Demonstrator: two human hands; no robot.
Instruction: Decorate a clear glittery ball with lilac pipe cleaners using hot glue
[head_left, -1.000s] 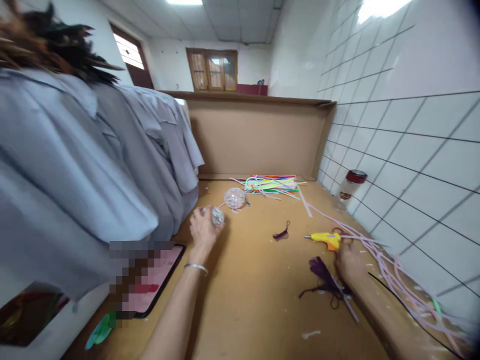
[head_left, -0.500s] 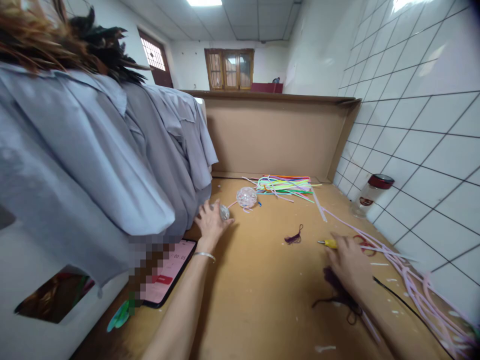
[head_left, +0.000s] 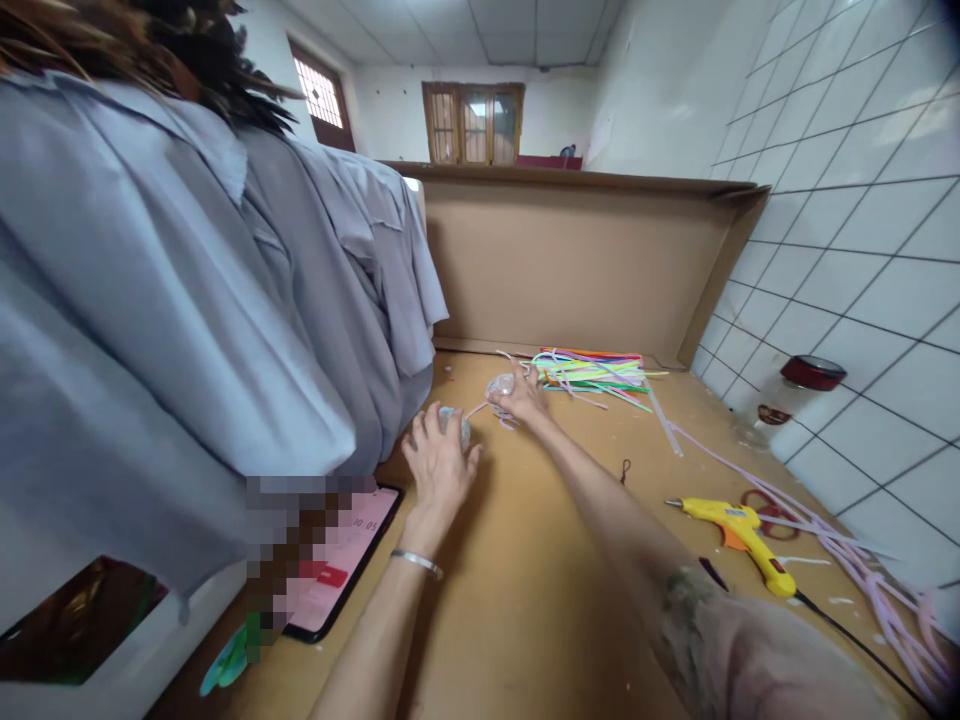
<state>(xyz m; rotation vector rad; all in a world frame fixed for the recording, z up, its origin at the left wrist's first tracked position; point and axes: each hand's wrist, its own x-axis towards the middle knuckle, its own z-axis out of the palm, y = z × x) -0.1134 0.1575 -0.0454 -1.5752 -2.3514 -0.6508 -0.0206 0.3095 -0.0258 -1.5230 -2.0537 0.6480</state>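
Note:
My left hand (head_left: 439,458) is over a clear ball (head_left: 463,430), with its fingers spread around and beside it; the palm side is hidden. Farther forward, my right hand (head_left: 527,396) has its thumb and fingers around a second clear ball (head_left: 499,386), which looks faintly pink. A short pink strip (head_left: 476,409) lies between the two balls. Just behind the right hand is a bundle of colourful pipe cleaners (head_left: 592,370). A yellow glue gun (head_left: 739,520) lies on the table, to the right of my right forearm.
Red-handled scissors (head_left: 772,515) and long lilac strips (head_left: 862,570) lie at the right, near a lidded glass jar (head_left: 787,400) by the tiled wall. At the left are a phone (head_left: 352,560) and hanging grey cloth (head_left: 300,300). A cardboard panel (head_left: 570,260) stands behind.
My right hand has let go of the glue gun and moved forward and left onto the second ball. My left hand stays by its ball. The view has shifted slightly.

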